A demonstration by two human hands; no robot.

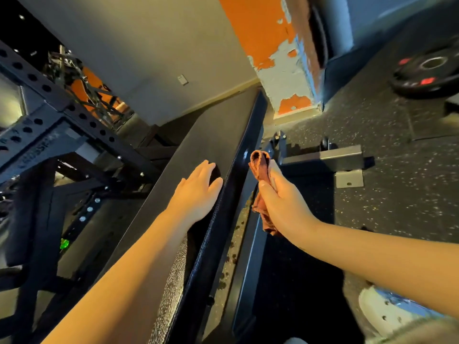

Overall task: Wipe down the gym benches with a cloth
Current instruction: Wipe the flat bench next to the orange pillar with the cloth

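Observation:
A long black padded gym bench (pixel 213 135) runs from the bottom centre up toward the wall. My left hand (pixel 198 192) lies flat on the pad near its right edge, fingers straight. My right hand (pixel 280 194) grips a bunched rust-brown cloth (pixel 260 165) just right of the bench's side edge. The cloth's top sticks up above my fingers and its tail hangs below my palm. The cloth is close to the bench's black side panel; contact cannot be made out.
A black perforated rack frame (pixel 49 115) stands to the left. The bench's steel base foot (pixel 330 157) lies on the speckled rubber floor (pixel 397 194) to the right. A weight plate (pixel 429 70) lies at the far right. An orange peeling pillar (pixel 285 70) rises behind.

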